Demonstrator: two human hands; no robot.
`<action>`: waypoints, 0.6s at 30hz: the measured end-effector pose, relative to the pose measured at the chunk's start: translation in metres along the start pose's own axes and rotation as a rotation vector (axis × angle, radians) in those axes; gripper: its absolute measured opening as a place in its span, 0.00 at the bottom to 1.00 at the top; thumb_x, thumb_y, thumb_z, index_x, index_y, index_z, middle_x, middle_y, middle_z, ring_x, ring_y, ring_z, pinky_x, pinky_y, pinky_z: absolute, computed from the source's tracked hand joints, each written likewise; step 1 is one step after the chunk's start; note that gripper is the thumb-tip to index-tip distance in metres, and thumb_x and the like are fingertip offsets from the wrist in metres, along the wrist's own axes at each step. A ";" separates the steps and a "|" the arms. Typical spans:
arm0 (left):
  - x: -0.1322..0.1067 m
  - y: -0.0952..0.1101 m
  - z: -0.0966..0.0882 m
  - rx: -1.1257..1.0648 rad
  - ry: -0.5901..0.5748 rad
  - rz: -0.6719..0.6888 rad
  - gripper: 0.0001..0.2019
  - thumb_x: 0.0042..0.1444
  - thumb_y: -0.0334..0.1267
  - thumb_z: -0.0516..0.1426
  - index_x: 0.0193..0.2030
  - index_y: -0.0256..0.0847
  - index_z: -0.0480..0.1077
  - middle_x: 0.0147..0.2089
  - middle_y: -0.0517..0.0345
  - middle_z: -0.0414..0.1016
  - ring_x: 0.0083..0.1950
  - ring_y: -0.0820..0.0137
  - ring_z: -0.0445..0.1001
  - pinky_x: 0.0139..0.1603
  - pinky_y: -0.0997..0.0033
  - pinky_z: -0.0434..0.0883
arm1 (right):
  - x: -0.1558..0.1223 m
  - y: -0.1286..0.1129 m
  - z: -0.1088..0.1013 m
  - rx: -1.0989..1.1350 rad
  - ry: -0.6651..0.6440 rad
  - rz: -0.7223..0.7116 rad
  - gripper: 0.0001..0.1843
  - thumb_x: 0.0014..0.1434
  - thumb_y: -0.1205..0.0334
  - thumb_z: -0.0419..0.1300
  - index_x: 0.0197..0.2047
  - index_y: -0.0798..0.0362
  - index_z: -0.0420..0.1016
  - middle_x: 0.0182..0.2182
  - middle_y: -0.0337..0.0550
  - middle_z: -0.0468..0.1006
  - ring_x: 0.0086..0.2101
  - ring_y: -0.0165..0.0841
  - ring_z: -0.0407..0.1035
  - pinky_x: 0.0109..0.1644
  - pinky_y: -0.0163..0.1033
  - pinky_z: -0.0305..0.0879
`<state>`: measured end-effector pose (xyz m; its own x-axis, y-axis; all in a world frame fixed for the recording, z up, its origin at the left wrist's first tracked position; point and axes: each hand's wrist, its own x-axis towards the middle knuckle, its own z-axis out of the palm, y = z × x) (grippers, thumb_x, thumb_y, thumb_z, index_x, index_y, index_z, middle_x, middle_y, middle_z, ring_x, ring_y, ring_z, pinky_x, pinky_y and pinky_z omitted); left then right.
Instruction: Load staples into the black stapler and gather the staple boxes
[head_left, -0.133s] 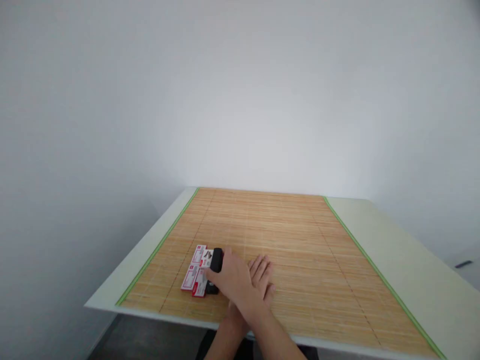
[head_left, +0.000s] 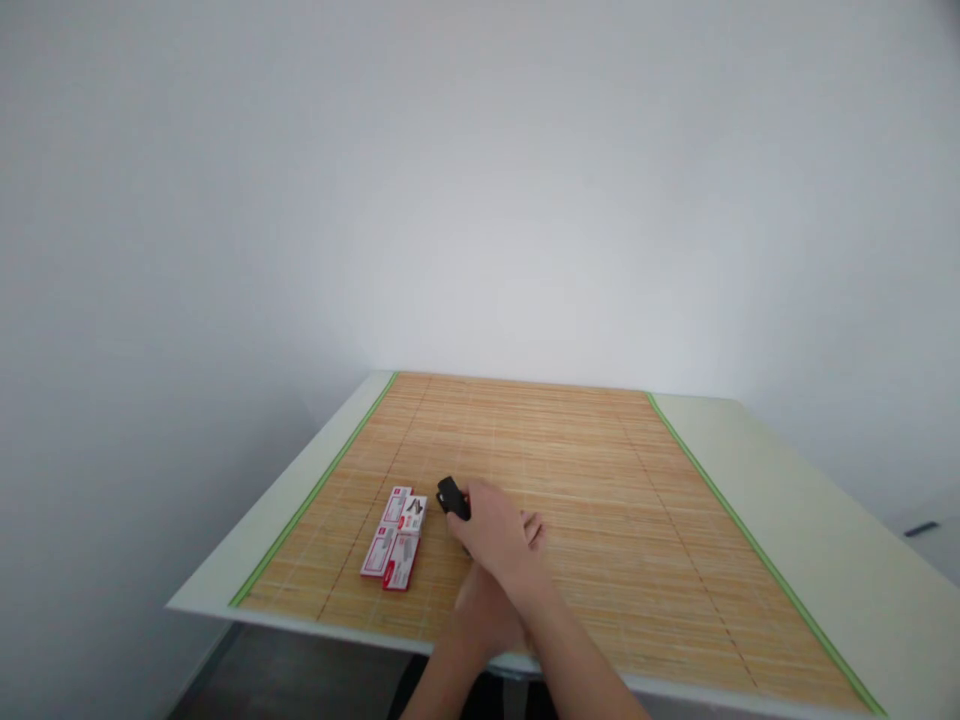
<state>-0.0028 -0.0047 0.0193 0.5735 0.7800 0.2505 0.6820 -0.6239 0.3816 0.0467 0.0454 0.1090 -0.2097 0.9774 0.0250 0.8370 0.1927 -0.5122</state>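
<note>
1 black object [head_left: 453,498], partly hidden

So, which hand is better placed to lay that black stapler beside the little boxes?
Probably the right hand: it holds the black stapler on its side nearer the little boxes. The left hand is crossed underneath, partly hidden.

A plain indoor room, its kind unclear: white walls [head_left: 480,200], a pale table [head_left: 810,530], a slatted mat [head_left: 585,450].
</note>
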 end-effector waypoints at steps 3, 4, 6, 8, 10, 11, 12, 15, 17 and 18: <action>0.001 0.012 -0.022 -0.101 0.020 0.005 0.23 0.68 0.39 0.54 0.68 0.52 0.68 0.68 0.60 0.72 0.70 0.59 0.69 0.72 0.54 0.66 | 0.012 0.042 -0.030 -0.020 0.016 -0.070 0.14 0.63 0.62 0.63 0.51 0.50 0.81 0.50 0.49 0.81 0.53 0.43 0.71 0.57 0.43 0.63; 0.002 0.015 -0.028 -0.150 0.043 -0.002 0.20 0.68 0.38 0.54 0.65 0.53 0.72 0.66 0.61 0.75 0.68 0.61 0.70 0.71 0.56 0.66 | 0.014 0.056 -0.041 -0.025 0.012 -0.095 0.15 0.62 0.62 0.64 0.52 0.50 0.81 0.50 0.48 0.81 0.54 0.42 0.71 0.58 0.42 0.62; 0.003 0.019 -0.038 -0.249 0.114 -0.057 0.18 0.69 0.36 0.52 0.61 0.52 0.75 0.62 0.61 0.77 0.65 0.65 0.72 0.70 0.59 0.67 | 0.012 0.081 -0.059 -0.031 -0.006 -0.134 0.15 0.63 0.62 0.64 0.53 0.49 0.82 0.49 0.46 0.81 0.52 0.41 0.72 0.57 0.41 0.63; 0.004 0.019 -0.042 -0.298 0.211 -0.163 0.18 0.71 0.34 0.49 0.60 0.49 0.75 0.60 0.58 0.78 0.63 0.65 0.73 0.67 0.60 0.70 | 0.007 0.100 -0.071 -0.035 -0.031 -0.169 0.16 0.62 0.62 0.65 0.54 0.47 0.83 0.48 0.45 0.82 0.51 0.40 0.73 0.56 0.40 0.64; 0.003 0.017 -0.043 -0.262 0.287 -0.265 0.20 0.72 0.33 0.47 0.61 0.47 0.75 0.60 0.55 0.77 0.62 0.64 0.72 0.66 0.58 0.71 | 0.001 0.112 -0.077 -0.037 -0.050 -0.199 0.17 0.62 0.62 0.65 0.55 0.46 0.83 0.48 0.44 0.82 0.51 0.40 0.72 0.56 0.40 0.64; 0.003 0.017 -0.042 -0.218 0.304 -0.297 0.20 0.72 0.33 0.46 0.62 0.46 0.74 0.61 0.54 0.76 0.63 0.63 0.71 0.66 0.57 0.70 | -0.001 0.116 -0.079 -0.037 -0.057 -0.211 0.18 0.63 0.62 0.64 0.55 0.45 0.83 0.49 0.44 0.82 0.51 0.40 0.72 0.57 0.41 0.64; 0.002 0.016 -0.041 -0.166 0.308 -0.316 0.20 0.72 0.33 0.46 0.64 0.46 0.73 0.63 0.53 0.74 0.64 0.61 0.69 0.67 0.55 0.69 | -0.002 0.119 -0.080 -0.038 -0.063 -0.223 0.18 0.63 0.62 0.64 0.55 0.45 0.83 0.49 0.44 0.82 0.51 0.40 0.72 0.57 0.41 0.64; 0.001 0.017 -0.037 -0.009 0.264 -0.333 0.22 0.72 0.35 0.47 0.69 0.47 0.68 0.69 0.54 0.68 0.68 0.57 0.64 0.69 0.49 0.66 | -0.003 0.122 -0.082 -0.040 -0.083 -0.252 0.19 0.62 0.63 0.64 0.56 0.44 0.82 0.50 0.43 0.82 0.52 0.40 0.72 0.58 0.41 0.63; 0.001 0.020 -0.034 0.075 0.235 -0.338 0.23 0.72 0.37 0.48 0.71 0.48 0.65 0.71 0.53 0.65 0.69 0.54 0.62 0.69 0.46 0.64 | -0.001 0.121 -0.085 -0.045 -0.092 -0.264 0.19 0.61 0.63 0.65 0.56 0.43 0.82 0.49 0.42 0.83 0.51 0.39 0.73 0.56 0.40 0.64; 0.002 0.021 -0.033 0.109 0.227 -0.340 0.23 0.72 0.38 0.49 0.72 0.49 0.63 0.72 0.52 0.64 0.69 0.53 0.62 0.69 0.44 0.63 | 0.001 0.120 -0.085 -0.049 -0.091 -0.266 0.18 0.60 0.63 0.66 0.54 0.42 0.83 0.48 0.40 0.83 0.49 0.38 0.74 0.55 0.39 0.65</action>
<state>-0.0026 -0.0146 0.0572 0.2012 0.9257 0.3204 0.8660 -0.3210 0.3835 0.1899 0.0767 0.1210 -0.4674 0.8809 0.0749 0.7698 0.4472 -0.4554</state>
